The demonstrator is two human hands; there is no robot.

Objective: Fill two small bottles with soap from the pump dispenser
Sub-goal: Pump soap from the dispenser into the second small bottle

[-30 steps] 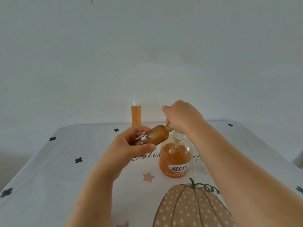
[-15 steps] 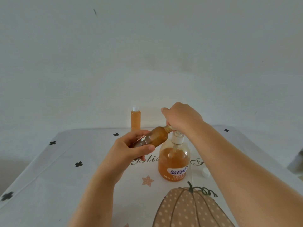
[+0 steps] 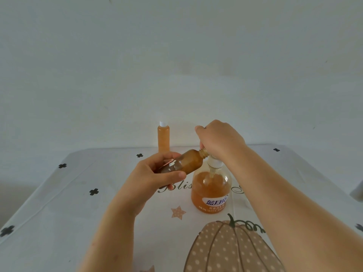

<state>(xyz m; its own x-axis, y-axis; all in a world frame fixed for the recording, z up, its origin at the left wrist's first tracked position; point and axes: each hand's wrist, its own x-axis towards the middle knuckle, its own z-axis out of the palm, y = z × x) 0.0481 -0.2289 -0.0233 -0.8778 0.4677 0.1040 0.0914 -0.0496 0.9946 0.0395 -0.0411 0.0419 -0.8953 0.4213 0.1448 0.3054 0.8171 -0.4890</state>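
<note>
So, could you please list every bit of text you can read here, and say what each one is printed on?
"蓝月亮": blue-and-white label on the dispenser.
Small line under that label: too small to read.
"Blis": cursive print on the tablecloth; the rest is hidden behind the dispenser.
Small bottle in the left hand: a peeling label, no legible text.

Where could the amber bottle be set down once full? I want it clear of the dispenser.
Bare cloth left of the left hand, between the clover prints, is free. It is crowded around the pump dispenser, the capped bottle and the right hand.
</note>
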